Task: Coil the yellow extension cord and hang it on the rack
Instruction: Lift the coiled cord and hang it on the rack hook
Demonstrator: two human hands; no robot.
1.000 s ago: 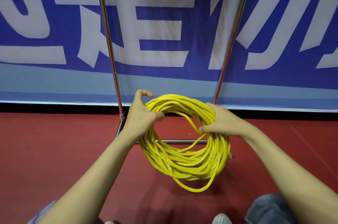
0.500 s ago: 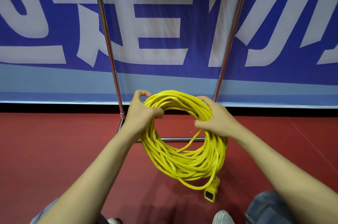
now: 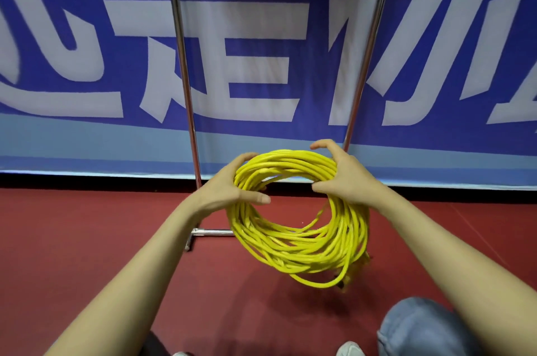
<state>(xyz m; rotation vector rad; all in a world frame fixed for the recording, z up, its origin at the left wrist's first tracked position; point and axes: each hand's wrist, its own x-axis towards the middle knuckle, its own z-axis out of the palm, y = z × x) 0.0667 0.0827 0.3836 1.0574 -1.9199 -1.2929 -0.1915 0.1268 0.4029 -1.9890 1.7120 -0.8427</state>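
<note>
From my feed I see the yellow extension cord [image 3: 296, 251] wound into a thick, loose ring, held up in the air in front of the lower part of the rack [image 3: 181, 64], roughly between its two chrome uprights. My left hand [image 3: 229, 190] grips the ring's upper left, thumb laid across the front strands and fingers curled behind them. My right hand [image 3: 345, 178] grips the upper right, fingers hooked over the top of the bundle and thumb tucked under it. One strand droops below the ring at the lower right, where a blurred end piece [image 3: 345, 283] hangs. The floor [image 3: 87, 239] is a dull red mat surface, and the coil's shadow falls on it beneath the ring. The rack's base bar [image 3: 213, 232] lies on that floor, and a top rail just shows at the upper edge. Behind the rack a wide banner [image 3: 261, 21] fills the wall, deep blue with large white characters and a pale blue band along its foot. A knee in blue jeans [image 3: 421, 329] and a light shoe [image 3: 350, 350] sit at the bottom right.
</note>
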